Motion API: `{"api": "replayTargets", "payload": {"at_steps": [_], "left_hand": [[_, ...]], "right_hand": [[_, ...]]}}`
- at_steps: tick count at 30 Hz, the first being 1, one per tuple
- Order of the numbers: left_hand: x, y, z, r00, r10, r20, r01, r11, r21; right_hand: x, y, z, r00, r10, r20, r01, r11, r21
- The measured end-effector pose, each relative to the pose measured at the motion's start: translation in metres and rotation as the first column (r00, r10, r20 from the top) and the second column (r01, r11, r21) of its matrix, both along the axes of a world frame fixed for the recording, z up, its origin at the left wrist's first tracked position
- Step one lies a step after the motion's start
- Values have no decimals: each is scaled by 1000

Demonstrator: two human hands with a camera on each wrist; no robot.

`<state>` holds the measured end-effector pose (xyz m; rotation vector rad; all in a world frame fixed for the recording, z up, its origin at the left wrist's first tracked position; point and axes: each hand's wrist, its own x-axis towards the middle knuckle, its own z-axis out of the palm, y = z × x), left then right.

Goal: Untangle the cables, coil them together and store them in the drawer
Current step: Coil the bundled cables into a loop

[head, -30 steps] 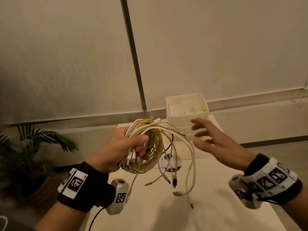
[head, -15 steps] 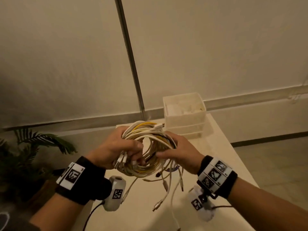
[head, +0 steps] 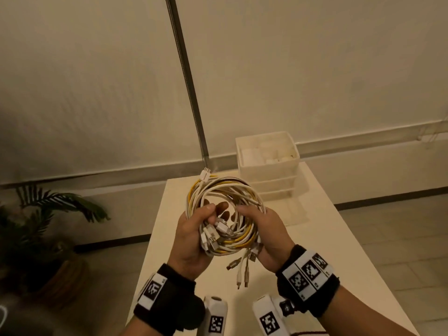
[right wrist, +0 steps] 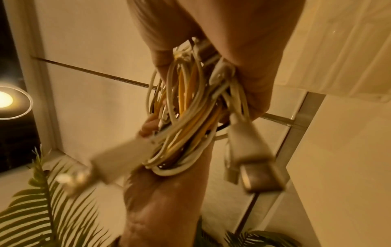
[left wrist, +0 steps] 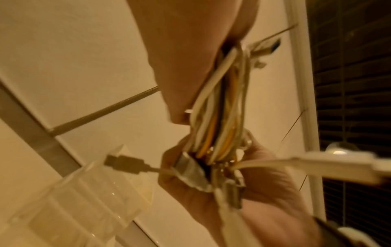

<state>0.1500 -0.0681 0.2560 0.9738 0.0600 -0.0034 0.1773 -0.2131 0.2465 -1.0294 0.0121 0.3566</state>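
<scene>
A round coil of white, yellow and dark cables (head: 224, 209) is held up over the white table (head: 315, 238). My left hand (head: 194, 236) grips its left side, thumb on the front and fingers curled through the ring. My right hand (head: 265, 229) grips its right side the same way. Several plug ends (head: 242, 270) dangle below the coil. The left wrist view shows the cable bundle (left wrist: 220, 108) squeezed between both hands. In the right wrist view the cable coil (right wrist: 190, 108) sits in my grip, with blurred plugs (right wrist: 249, 160) hanging close to the camera. The white stacked drawer unit (head: 268, 163) stands at the table's far end, its top tray open.
A potted palm (head: 48, 221) stands on the floor left of the table. A thin metal pole (head: 186, 78) runs up the wall behind. Tiled floor lies to the right. A round lamp (right wrist: 8, 102) glows in the right wrist view.
My right hand came in from the right and took hold of the coil's right side. The loose cable tails were gathered up, and the coil now faces me as a flat ring.
</scene>
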Motion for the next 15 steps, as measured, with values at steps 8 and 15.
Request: {"api": "replayTargets", "payload": {"at_steps": [8, 15], "left_hand": [[1, -14, -3, 990, 126, -61, -134, 979, -152], [-11, -32, -25, 935, 313, -168, -309, 950, 46]], "right_hand": [[-17, 6, -15, 989, 75, -125, -19, 916, 401], [-16, 3, -15, 981, -186, -49, 191, 975, 113]]}}
